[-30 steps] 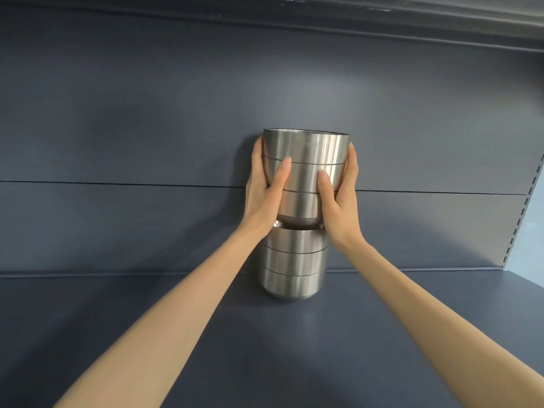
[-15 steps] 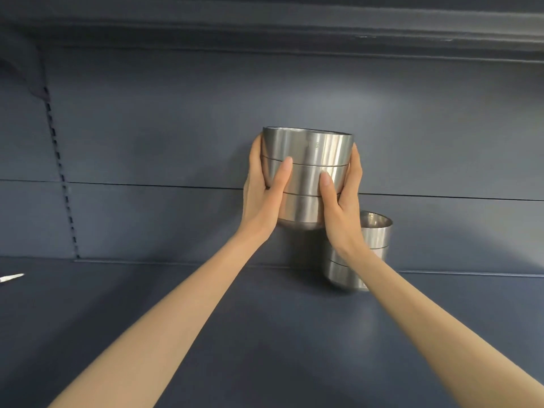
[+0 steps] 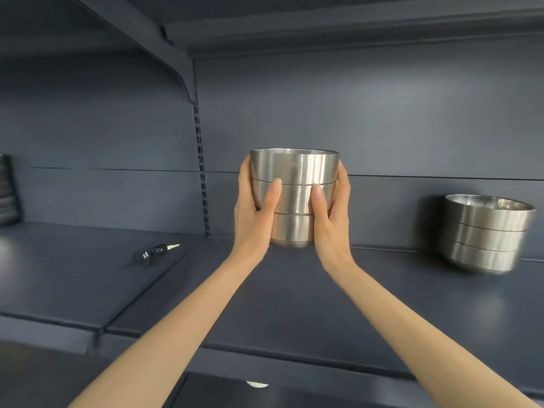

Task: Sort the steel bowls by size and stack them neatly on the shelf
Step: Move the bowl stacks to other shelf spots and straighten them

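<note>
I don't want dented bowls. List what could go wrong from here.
1. The held stack hangs above the shelf, gripped only at its sides by the left hand and right hand; smooth steel might slip.
2. The bowls are only nested, so a tilt could spill the top one.
3. Set down leftward, it could land on the keys.

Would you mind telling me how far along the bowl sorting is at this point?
Done: one stack of three bowls stands on the shelf at the right. In hand: the left hand and right hand hold a second nested stack of three above the shelf. Left: setting that stack down; whether the two stacks differ in size I cannot tell.
</note>
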Demonstrator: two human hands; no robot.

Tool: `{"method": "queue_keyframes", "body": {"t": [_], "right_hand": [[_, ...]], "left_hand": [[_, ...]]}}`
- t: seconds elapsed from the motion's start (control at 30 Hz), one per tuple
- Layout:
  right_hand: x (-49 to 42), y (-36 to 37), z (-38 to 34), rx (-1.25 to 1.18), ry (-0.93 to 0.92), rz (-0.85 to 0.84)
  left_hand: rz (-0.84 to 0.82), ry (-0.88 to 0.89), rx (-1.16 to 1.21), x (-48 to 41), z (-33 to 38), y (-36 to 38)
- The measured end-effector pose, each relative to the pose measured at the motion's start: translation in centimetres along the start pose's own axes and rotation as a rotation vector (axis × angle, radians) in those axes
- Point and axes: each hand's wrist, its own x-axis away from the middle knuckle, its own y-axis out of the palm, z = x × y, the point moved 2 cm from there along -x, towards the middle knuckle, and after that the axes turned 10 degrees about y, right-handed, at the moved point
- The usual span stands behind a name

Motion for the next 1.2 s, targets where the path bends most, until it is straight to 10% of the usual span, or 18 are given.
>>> {"method": "queue_keyframes", "body": {"t": [1.2], "right_hand": [[-1.5, 45.3, 9.1, -0.079, 0.086, -0.133]], "left_hand": [[0.115, -0.006, -0.159, -9.7, -11.2, -42.9]]}}
